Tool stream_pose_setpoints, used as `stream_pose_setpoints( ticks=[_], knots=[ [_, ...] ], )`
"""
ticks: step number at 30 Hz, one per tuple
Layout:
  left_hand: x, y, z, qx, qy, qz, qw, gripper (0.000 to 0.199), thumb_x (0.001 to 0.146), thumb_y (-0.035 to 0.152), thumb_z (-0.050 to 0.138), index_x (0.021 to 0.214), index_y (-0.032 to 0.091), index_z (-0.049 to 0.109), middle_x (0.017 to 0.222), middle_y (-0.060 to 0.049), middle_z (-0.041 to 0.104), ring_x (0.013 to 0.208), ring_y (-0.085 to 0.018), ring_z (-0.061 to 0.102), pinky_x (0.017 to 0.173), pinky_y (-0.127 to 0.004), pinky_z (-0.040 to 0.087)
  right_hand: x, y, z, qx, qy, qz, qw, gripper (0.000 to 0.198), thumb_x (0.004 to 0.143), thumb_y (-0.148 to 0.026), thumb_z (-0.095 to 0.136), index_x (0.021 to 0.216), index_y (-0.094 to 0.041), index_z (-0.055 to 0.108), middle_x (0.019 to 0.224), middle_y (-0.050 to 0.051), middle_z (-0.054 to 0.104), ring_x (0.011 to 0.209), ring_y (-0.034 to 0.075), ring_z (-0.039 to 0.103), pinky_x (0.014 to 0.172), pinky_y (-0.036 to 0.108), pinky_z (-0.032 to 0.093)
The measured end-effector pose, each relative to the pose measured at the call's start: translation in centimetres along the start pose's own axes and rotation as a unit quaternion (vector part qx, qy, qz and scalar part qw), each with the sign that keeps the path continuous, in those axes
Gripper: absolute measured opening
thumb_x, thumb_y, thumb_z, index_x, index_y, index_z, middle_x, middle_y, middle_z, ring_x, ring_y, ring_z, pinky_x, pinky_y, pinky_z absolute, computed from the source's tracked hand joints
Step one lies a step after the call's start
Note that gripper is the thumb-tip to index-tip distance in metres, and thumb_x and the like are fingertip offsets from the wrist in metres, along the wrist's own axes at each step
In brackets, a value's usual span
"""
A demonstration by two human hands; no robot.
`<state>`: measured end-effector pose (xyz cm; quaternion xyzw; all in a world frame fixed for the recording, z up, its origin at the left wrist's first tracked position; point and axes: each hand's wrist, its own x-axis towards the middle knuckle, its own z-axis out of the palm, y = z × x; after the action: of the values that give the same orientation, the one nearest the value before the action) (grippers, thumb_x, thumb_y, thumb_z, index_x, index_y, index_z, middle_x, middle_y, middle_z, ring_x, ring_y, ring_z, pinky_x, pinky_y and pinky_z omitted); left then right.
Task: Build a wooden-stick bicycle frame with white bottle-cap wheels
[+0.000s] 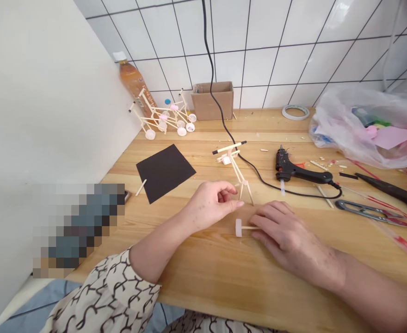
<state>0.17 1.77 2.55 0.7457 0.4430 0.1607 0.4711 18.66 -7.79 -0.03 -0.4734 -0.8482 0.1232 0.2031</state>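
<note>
My left hand [212, 203] is closed with thumb and fingers at one leg of a small frame of thin wooden sticks [238, 169]. The frame has a crossbar with black ends, and its forked legs point toward me. Low over the table, my right hand [286, 231] grips a thin wooden stick [250, 227]. A round white wheel [238, 228], like a cap, sits on that stick's left end, just below my left thumb. My right fingers hide the stick's other end.
A black card [165, 172] lies left, with finished stick tricycles [165, 118] and a drink bottle [136, 81] behind. A cardboard box [213, 102] stands by the wall. Rightward are a glue gun [300, 172] with its cord, tape [295, 112], snips [366, 212] and a plastic bag [345, 143].
</note>
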Motion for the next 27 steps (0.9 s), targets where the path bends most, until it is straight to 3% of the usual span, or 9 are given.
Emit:
stream_pose_setpoints(
  ticks=[3,6,12,20,27],
  knots=[
    [0.2,0.0,0.3,-0.011,0.012,0.001,1.0,0.02,0.072,0.028,0.068,0.084,0.013,0.066,0.064,0.002,0.055,0.056,-0.009,0.046,0.055,-0.023,0.04,-0.1,0.3,-0.8,0.003,-0.019,0.023,1.0,0.016,0.083,-0.014,0.054,0.098,-0.016,0.06,0.095,0.009,0.059,0.092,0.023,0.051,0.081,0.043,0.044],
    [0.3,-0.1,0.5,-0.03,0.016,-0.001,0.999,0.015,0.074,0.026,0.066,0.082,0.013,0.066,0.066,0.0,0.06,0.058,-0.01,0.05,0.057,-0.023,0.041,-0.2,0.7,-1.7,0.0,-0.033,0.048,0.998,0.028,0.078,-0.014,0.06,0.106,-0.017,0.058,0.104,0.01,0.058,0.099,0.024,0.051,0.086,0.046,0.045],
    [0.8,-0.6,1.0,-0.056,0.026,0.007,0.998,0.017,0.075,0.027,0.065,0.085,0.013,0.066,0.071,-0.003,0.064,0.062,-0.011,0.055,0.062,-0.025,0.044,-0.5,1.2,-2.5,0.035,-0.06,0.068,0.995,0.04,0.075,-0.024,0.065,0.114,-0.02,0.054,0.113,0.01,0.058,0.107,0.024,0.054,0.089,0.044,0.048],
    [1.4,-0.5,1.6,-0.101,0.026,0.013,0.994,0.012,0.076,0.022,0.061,0.068,0.013,0.061,0.066,-0.001,0.062,0.061,-0.011,0.055,0.059,-0.023,0.043,-0.5,1.6,-2.5,0.079,-0.075,0.118,0.987,0.034,0.075,-0.018,0.059,0.108,-0.02,0.054,0.109,0.008,0.059,0.104,0.023,0.055,0.088,0.04,0.049],
    [1.4,0.3,1.5,-0.136,0.061,0.035,0.988,0.011,0.075,0.022,0.062,0.068,0.014,0.059,0.065,0.001,0.059,0.06,-0.009,0.053,0.06,-0.021,0.043,-0.1,1.9,-2.2,0.111,-0.06,0.177,0.976,0.022,0.079,-0.015,0.049,0.101,-0.019,0.051,0.097,0.007,0.059,0.087,0.019,0.057,0.08,0.036,0.049]
  ],
)
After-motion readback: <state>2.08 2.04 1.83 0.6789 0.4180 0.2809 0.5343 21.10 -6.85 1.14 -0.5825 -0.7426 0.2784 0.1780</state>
